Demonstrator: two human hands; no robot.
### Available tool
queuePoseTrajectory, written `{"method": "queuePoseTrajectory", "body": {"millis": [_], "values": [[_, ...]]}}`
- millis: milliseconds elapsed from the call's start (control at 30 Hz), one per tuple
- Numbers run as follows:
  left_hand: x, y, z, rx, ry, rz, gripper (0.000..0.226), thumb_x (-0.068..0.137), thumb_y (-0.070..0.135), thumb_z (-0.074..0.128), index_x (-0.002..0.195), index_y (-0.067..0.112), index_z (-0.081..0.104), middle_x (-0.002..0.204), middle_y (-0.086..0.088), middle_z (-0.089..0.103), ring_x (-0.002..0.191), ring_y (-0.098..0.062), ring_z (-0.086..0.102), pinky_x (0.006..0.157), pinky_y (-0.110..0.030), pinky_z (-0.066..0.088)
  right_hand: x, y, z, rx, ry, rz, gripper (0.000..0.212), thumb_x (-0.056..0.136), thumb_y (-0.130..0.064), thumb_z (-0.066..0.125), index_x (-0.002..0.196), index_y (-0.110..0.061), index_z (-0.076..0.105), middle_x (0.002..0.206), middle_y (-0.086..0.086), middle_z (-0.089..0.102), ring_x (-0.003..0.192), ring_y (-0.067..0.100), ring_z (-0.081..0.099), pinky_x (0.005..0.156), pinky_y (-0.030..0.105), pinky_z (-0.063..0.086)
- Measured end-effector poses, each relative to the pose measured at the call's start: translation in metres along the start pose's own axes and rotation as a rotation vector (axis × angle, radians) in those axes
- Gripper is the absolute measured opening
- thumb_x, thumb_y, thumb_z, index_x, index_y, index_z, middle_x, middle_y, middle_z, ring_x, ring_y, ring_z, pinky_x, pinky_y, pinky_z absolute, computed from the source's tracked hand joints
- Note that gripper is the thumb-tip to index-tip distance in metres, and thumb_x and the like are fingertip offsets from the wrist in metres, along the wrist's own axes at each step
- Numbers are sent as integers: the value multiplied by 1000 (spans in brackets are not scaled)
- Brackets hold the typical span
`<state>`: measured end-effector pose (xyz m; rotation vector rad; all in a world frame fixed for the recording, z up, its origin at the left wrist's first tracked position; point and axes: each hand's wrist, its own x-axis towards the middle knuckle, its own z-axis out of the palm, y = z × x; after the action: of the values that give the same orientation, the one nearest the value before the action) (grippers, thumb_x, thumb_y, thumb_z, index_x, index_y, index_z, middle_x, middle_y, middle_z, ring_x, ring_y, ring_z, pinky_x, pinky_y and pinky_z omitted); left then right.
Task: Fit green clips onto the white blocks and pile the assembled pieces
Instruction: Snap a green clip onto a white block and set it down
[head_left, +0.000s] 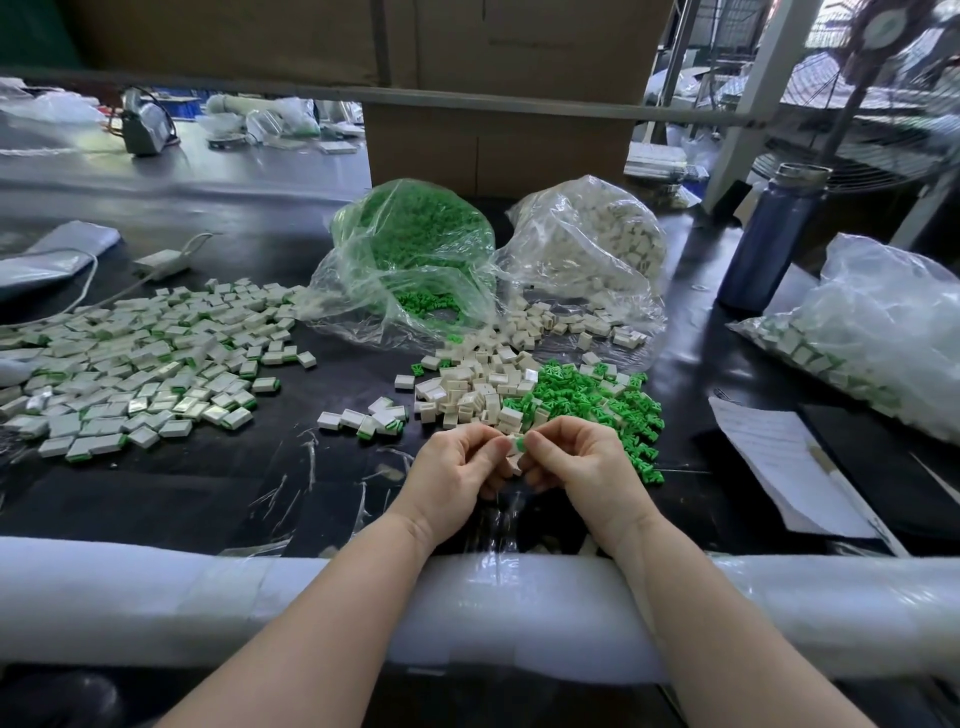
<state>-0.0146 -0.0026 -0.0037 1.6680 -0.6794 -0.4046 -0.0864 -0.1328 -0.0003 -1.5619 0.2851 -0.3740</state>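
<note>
1. Both hands meet low in the centre of the frame, just above the padded table edge (156, 597); the left hand (457, 467) has its fingers curled round a white block (514, 460), and the right hand (582, 457) pinches a green clip (521, 443) against that block's upper end.
2. The hands are together, fingertips nearly touching; clip and block sit in the narrow gap between them, mostly hidden, so I cannot tell how far the clip is seated.
3. The relation that matters: the clip lies on the right-hand side of the block, the block's long axis running roughly up and down the frame; so the closing press would, I judge, come from the right thumb side against the left hand's hold.
4. Loose white blocks (467, 384) and loose green clips (597, 400) lie directly beyond the hands, the clips nearer the right hand.
5. The pile of assembled pieces (140, 364) spreads across the left middle of the frame, well apart from the hands and on the left hand's side; that hand looks better placed to drop the finished piece there.
6. Two open bags, the green bag (415, 249) and the white bag (587, 244), sit at upper centre.
</note>
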Motion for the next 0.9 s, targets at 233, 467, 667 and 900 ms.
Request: {"method": "queuePoseTrajectory", "body": {"millis": [233,467,667,900], "values": [[0,-2,-1,106,-52,-13,14,91,16,56,82,12,66,66,2,62,58,-4,54,63,-20,48,-1,0,2,-174,5,-15,18,86,-5,62,69,-9,61,52,-4,59,46,5,54,49,17,46],[0,0,1,48,-24,-15,12,91,14,56,85,11,66,71,-3,64,63,-12,58,63,-22,51,-1,-1,3,-126,16,-37,13,85,-4,63,73,-4,61,59,5,61,47,8,54,48,18,48],[-2,1,3,8,-12,25,14,89,11,58,88,23,63,76,-7,67,67,-14,63,71,-27,56,0,0,0,-63,31,-47,8,81,-4,69,75,-2,63,63,8,64,51,14,57,50,22,51],[-2,-1,1,65,12,13,26,84,5,58,74,29,58,62,3,64,75,-31,66,77,-41,54,-2,-1,0,-85,-33,-90,9,76,-3,72,71,-5,65,61,5,63,52,10,55,51,20,48]]}}
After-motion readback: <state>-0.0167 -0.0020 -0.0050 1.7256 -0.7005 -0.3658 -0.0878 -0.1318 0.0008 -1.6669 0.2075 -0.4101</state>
